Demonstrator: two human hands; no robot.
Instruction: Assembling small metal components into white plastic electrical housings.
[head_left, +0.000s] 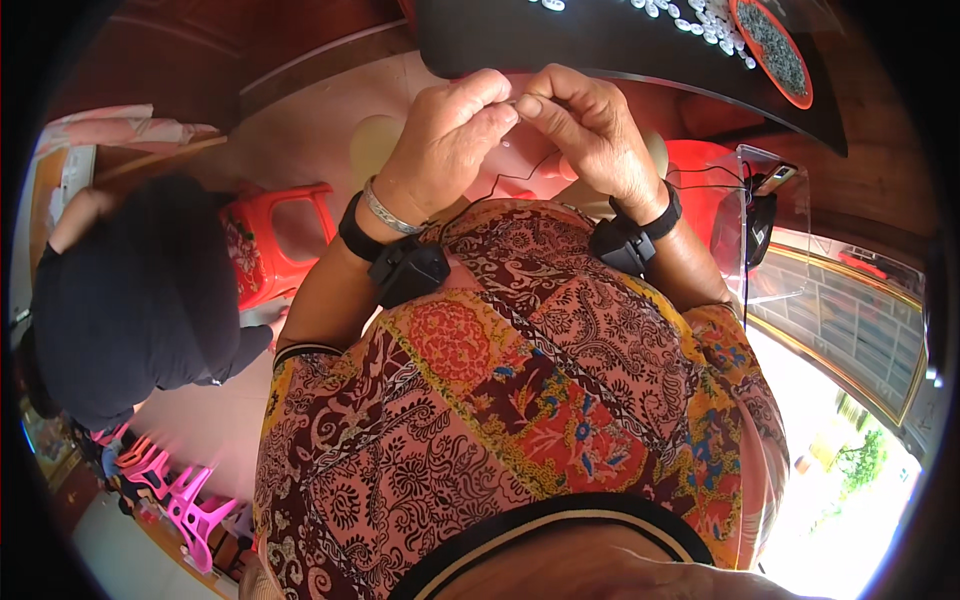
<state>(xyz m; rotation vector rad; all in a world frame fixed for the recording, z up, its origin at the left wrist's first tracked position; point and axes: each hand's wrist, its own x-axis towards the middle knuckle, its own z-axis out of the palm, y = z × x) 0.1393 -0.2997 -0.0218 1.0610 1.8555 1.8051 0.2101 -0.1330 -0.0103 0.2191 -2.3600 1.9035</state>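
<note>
Just short of the dark table's near edge, my left hand (447, 147) and my right hand (592, 128) meet fingertip to fingertip. Both are closed in a pinch. Whatever lies between the fingers is too small and too covered to name. A silver bracelet (388, 208) circles my left wrist. Black strapped devices sit on both wrists, one on the left (410, 272) and one on the right (622, 246).
Many small white round pieces (712, 22) and a red-rimmed tray (803, 98) of dark grey bits lie on the black table (560, 45). A red stool (290, 240) and a person in dark clothes (130, 300) are at left. A clear stand (775, 215) with a phone is at right.
</note>
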